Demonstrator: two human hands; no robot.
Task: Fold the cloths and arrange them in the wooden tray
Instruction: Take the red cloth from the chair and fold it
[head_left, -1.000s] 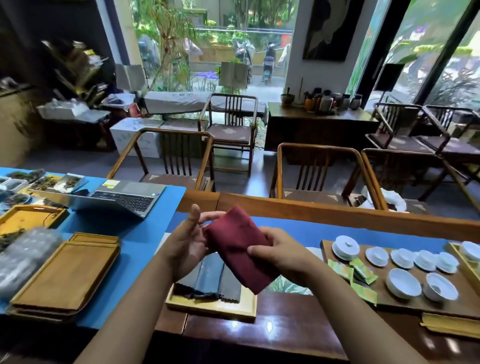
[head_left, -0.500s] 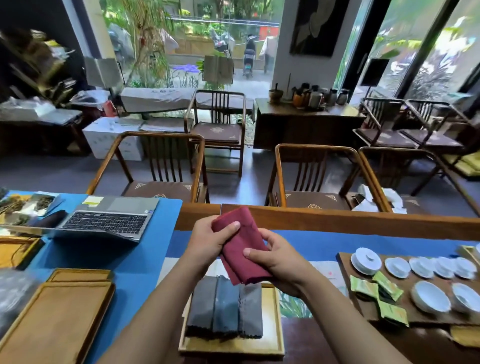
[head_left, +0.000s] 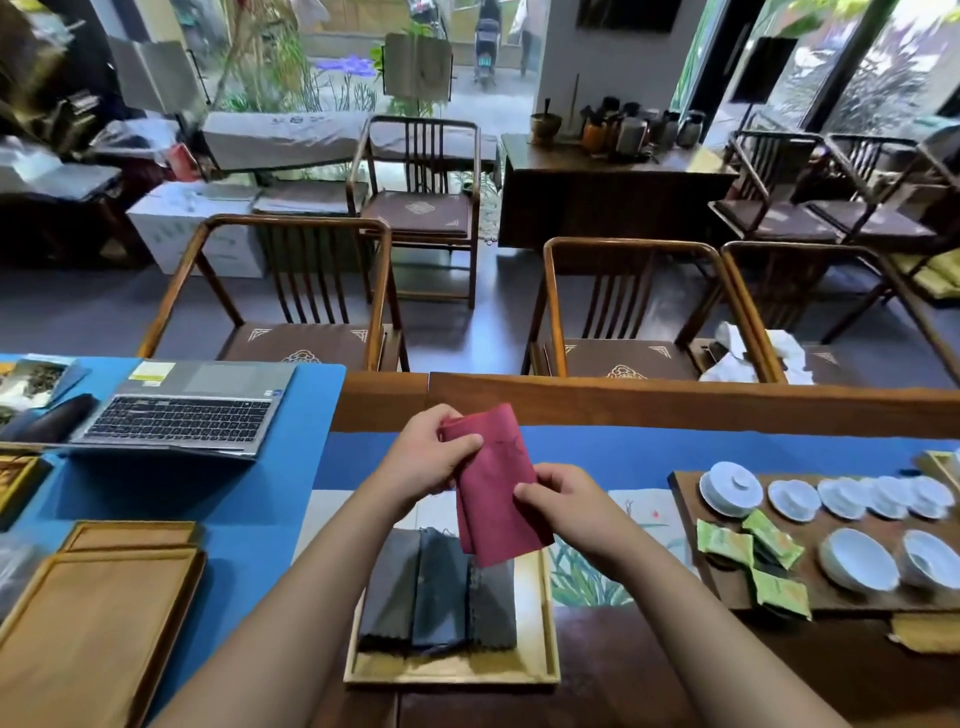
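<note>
At the far left of the tabletop (head_left: 249, 499), on its blue covering, an open laptop (head_left: 182, 410) sits behind two stacked bamboo trays (head_left: 98, 613), neither of them in use.

Moving toward the middle, the left hand (head_left: 431, 457) pinches the upper left edge of a red cloth (head_left: 493, 483), thumb across the front and fingers curled behind. The cloth is folded into a long strip and is held in the air, tilted, with its lower end hanging over the wooden tray (head_left: 545, 623). Inside that tray three dark cloths (head_left: 439, 592) already lie folded side by side, filling the left and middle; a bare strip remains along the right wall.

The right hand (head_left: 566, 504) grips the strip's right edge at about mid-length, thumb on top, fingers curled beneath.

The red cloth looks thin, light and limp, so it will sag and unfold wherever it is not held. It is probably best held at the two ends of the fold, layers pinched together, and lowered flat into the free space beside the dark cloths.

To the right, a wooden board (head_left: 691, 519) carries white cups (head_left: 857, 558) and green packets (head_left: 748, 545), well apart from the hands.
</note>
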